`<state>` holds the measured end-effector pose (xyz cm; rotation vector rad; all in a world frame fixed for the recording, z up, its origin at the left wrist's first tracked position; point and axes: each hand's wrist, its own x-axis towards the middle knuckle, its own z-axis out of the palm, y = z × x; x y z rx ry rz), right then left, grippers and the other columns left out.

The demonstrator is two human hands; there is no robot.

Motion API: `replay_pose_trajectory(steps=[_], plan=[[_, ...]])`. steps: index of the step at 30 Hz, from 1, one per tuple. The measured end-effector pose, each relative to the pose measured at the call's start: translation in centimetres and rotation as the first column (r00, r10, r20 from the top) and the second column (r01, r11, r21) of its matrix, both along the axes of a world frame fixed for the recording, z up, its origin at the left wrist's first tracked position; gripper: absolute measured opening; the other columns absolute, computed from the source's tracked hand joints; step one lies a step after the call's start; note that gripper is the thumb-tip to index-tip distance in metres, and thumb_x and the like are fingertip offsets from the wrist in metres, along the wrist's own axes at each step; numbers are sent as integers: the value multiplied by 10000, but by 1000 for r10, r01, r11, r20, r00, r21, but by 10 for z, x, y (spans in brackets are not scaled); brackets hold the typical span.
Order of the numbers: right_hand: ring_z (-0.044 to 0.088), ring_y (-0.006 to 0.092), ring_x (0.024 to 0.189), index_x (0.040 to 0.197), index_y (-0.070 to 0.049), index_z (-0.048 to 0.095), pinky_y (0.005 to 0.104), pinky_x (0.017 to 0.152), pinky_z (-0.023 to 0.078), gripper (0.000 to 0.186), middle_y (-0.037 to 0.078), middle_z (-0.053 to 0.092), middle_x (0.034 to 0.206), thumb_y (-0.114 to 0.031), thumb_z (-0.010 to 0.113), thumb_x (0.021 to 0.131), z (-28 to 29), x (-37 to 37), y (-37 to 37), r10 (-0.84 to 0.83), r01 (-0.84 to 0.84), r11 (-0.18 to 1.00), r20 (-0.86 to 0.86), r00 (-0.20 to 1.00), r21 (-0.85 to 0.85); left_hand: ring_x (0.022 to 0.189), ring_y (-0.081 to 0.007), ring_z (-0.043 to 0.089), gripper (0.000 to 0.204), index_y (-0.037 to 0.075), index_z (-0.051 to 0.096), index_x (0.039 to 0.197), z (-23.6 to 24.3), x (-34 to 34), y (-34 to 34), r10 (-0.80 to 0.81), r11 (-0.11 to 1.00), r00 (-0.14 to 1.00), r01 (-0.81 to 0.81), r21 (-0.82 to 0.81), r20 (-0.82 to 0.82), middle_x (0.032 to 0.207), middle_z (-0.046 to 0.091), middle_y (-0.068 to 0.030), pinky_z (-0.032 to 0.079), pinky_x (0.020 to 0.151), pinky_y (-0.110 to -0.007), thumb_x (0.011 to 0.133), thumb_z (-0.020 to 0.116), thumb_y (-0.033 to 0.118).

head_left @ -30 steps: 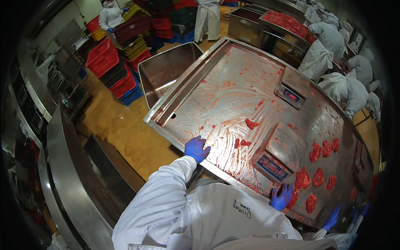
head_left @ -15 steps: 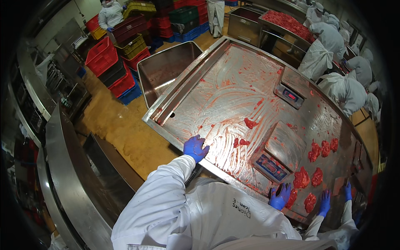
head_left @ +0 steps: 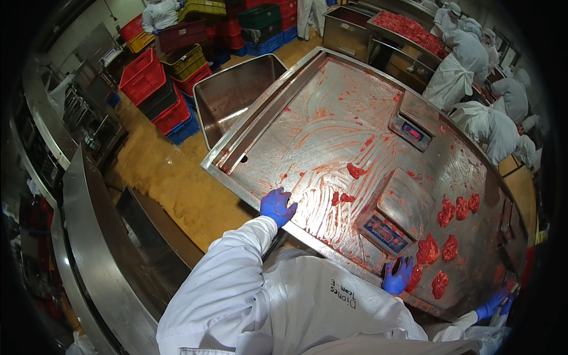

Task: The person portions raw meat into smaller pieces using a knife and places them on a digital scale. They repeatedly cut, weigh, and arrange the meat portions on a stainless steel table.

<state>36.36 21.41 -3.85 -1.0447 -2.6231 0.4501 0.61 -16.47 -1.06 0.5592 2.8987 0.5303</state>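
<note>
My left hand, in a blue glove, rests on the near left edge of the steel table with its fingers apart and nothing in it. My right hand, also gloved in blue, lies at the near edge with fingers spread, just below the near weighing scale. Right beside it is a red meat piece, partly hidden by the hand; whether they touch I cannot tell. Around it lie a larger meat lump, another lump and a third one. Small meat scraps lie between my hands.
A second scale stands farther back. More meat pieces sit at the table's right. A co-worker's gloved hands are at the lower right corner. Beyond the table are a steel bin, stacked crates and a tub of meat.
The co-worker's hands at the right have moved down toward the table's corner and come together. A flat plate-like thing near them has gone from its spot. My hands have stayed in place.
</note>
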Motion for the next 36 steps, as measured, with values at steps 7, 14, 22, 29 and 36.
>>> replay_pose_trajectory(steps=[7,14,22,29,36], plan=[[396,461,1464,1405,-10,579,511,1209,338,623,287,368,1621,-193,804,854,-2,-3,0,22,-22,1000,10,1000,15,1317,-383,579,559,111,711,1297,-5,3,-7,13,1000,1000,-13,5,-20,1461,589,-226,466,1094,-504,889,677,491],[422,482,1439,1374,5,606,520,1200,351,618,314,395,1592,-237,806,842,-1,2,0,22,-21,1000,14,1000,-11,1305,-394,586,560,109,712,1284,-17,-2,0,-13,1000,998,14,16,-62,1420,616,-238,465,1091,-513,884,674,499],[445,488,1410,1365,-33,638,534,1195,356,648,313,437,1559,-370,801,836,1,-8,5,-27,28,999,33,999,-17,1261,-413,611,492,64,733,1221,-16,-5,2,-35,999,999,34,-33,-5,1352,652,-246,472,1096,-512,881,681,415],[425,452,1440,1383,-60,636,521,1206,348,652,275,396,1605,-428,784,866,8,1,0,-77,78,997,34,996,-15,1295,-403,593,519,46,735,1242,-31,-9,5,-41,999,997,41,0,-71,1412,615,-247,458,1119,-477,872,723,409],[432,424,1448,1389,-67,641,501,1200,372,634,225,418,1611,-437,765,890,8,3,-1,-95,98,992,37,995,-81,1292,-405,590,478,27,724,1233,-34,-8,3,-71,997,994,70,-8,-89,1405,612,-252,462,1112,-479,897,709,367]])
